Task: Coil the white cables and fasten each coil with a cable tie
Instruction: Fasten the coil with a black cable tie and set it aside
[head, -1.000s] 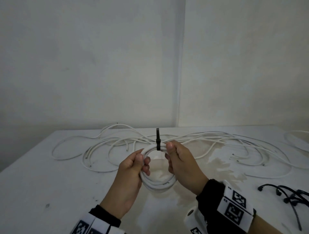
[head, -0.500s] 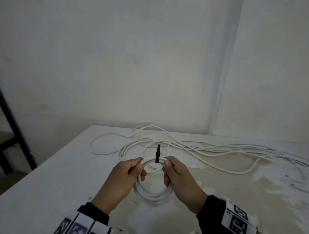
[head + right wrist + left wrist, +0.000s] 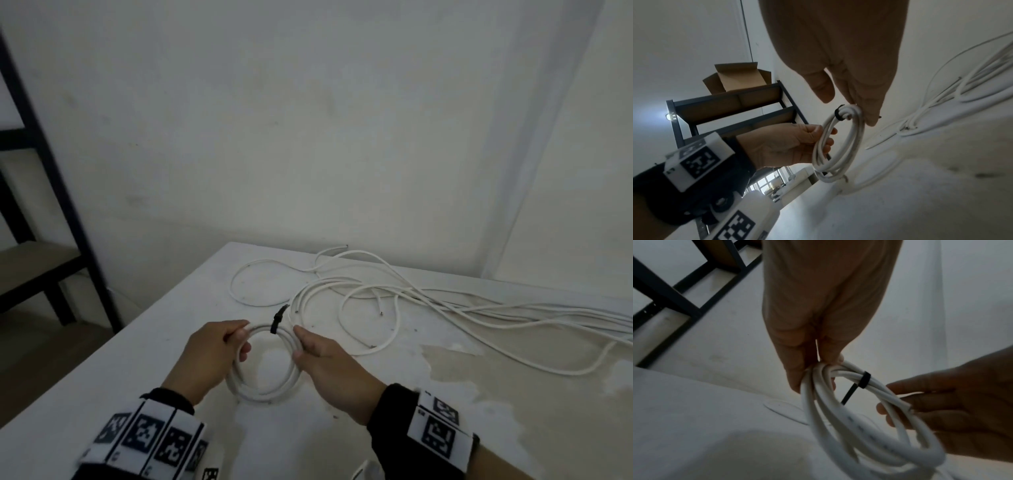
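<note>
1. The person holds a small white coil (image 3: 263,363) of cable over the near part of the white worktop (image 3: 102,377).
2. The left hand (image 3: 209,359) grasps the left side of the coil, with the fingers (image 3: 797,363) curled round the strands.
3. The right hand (image 3: 329,363) holds the right side, with its fingers (image 3: 869,104) wrapped round the strands there.
4. A black cable tie (image 3: 276,321) is wrapped round the top of the coil, between the two hands. Its loose tail sticks up and away.
5. More loose white cables (image 3: 428,301) lie in big loops on the worktop behind the coil and off to the right.
6. A dark metal shelf (image 3: 41,171) stands to the left, and a brown cardboard box (image 3: 735,78) sits on top of it.
</note>
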